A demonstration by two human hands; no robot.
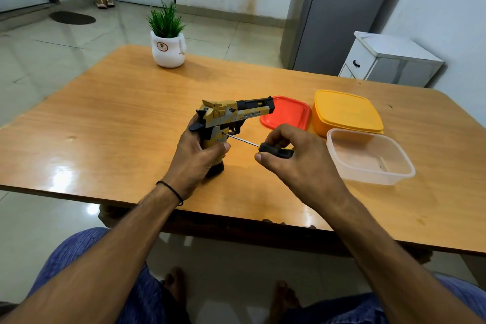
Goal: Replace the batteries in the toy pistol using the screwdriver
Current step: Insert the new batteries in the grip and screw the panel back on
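A yellow and black toy pistol (pixel 231 113) stands upright on the wooden table (pixel 105 118), its barrel pointing right and its grip base on the tabletop. My left hand (pixel 196 155) is wrapped around the grip from behind. My right hand (pixel 292 158) holds the black and yellow handle of a screwdriver (pixel 273 150). The thin metal shaft runs up and left, and its tip touches the side of the grip just below the trigger. No batteries are visible.
A red lid (pixel 289 113) lies behind the pistol's barrel. To its right stand a closed yellow box (pixel 347 110) and an open clear plastic container (pixel 368 155). A potted plant (pixel 168 42) sits at the far table edge. A white cabinet (pixel 389 60) stands beyond the table.
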